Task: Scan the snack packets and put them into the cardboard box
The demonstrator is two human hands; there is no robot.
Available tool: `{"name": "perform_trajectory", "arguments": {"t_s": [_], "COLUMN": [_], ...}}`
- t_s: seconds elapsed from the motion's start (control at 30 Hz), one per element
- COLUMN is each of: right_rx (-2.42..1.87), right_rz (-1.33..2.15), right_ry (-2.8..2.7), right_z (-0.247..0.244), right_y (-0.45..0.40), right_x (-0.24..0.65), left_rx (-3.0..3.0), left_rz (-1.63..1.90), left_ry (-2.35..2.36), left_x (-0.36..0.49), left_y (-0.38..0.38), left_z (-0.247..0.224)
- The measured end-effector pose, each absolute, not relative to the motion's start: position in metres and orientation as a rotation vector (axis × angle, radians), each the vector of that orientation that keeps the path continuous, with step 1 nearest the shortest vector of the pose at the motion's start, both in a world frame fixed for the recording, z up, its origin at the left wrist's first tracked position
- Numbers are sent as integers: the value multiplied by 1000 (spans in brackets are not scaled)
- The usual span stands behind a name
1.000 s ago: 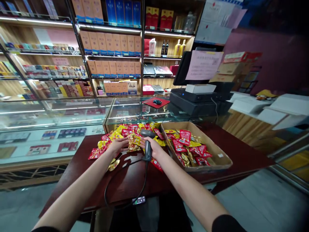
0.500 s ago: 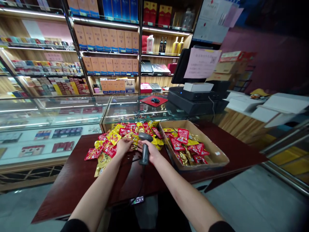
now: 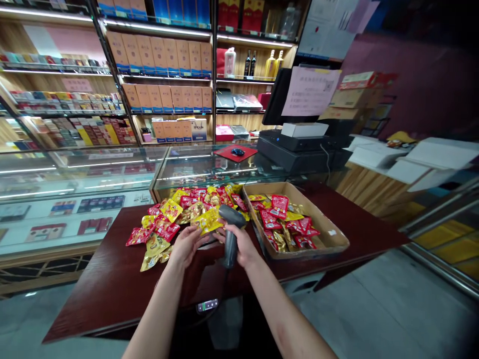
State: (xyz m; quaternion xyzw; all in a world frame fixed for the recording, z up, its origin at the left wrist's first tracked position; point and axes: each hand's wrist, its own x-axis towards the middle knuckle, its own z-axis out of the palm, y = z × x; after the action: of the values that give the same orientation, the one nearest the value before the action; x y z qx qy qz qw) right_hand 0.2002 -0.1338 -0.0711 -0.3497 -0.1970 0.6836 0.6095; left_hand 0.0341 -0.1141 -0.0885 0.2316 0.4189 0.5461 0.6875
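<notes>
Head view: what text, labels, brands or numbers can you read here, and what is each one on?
No text is legible.
Pink notice on the monitor's back: print blurred.
White sheets above it: print too small.
Snack packets on the table and in the cardboard box: printing too small.
Shelf boxes and bottles: labels too small.
Scanner in the right hand: no marking shows.

A shop, stocked shelves (image 3: 164, 55), glass display counter (image 3: 86, 172), till (image 3: 299, 144), snack packets (image 3: 194, 209)
</notes>
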Motion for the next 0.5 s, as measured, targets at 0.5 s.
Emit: {"name": "perform_trajectory", "arguments": {"t_s": [0.5], "right_rx": [-1009], "right_rz": [1421], "right_ry": [-851], "right_z": [-61], "right_y": [-119], "right_x": [220], "left_rx": [1174], "left_rz": [661], "left_ry": [1033], "left_x": [29], "left_y": [-71], "left_z": [-80]}}
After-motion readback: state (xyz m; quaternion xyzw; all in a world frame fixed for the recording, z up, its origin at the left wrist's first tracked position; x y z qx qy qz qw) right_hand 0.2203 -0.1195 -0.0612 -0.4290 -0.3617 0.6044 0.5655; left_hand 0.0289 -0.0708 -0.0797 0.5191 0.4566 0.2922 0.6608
